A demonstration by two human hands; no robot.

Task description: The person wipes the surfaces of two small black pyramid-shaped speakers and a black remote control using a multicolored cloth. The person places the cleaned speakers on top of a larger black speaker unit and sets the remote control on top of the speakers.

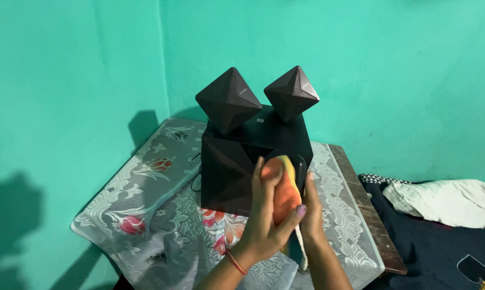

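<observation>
Teal walls (403, 64) behind everything, meeting in a corner well beyond the fingers. Below and around the fingers, a small table (368, 215) draped in a lacy cloth (145, 182) with red flower print. Off to the right of the fingers, dark bedding (441, 247) with a crumpled white sheet (446, 198) on top.

Directly ahead of the fingers, touching them through the rag: a black speaker box (229, 172), angular front face toward the camera. Above the fingers, perched on the box top, two dark diamond-shaped satellite speakers: left one (229, 99), right one (291, 92).

Pressed against the box front, an orange-and-yellow cloth (285, 190), long axis running roughly top to bottom, a pale tail hanging down between the wrists.

Left hand (266, 215) nearer the camera, fingers wrapped around the cloth, thumb closing over its right edge. Right hand (312, 207) just behind and beside it, fingers reaching up along the cloth's far edge against the box; grip hidden, cannot tell whether clasping or merely resting. Thin red bangle (236, 262) on the left wrist.
</observation>
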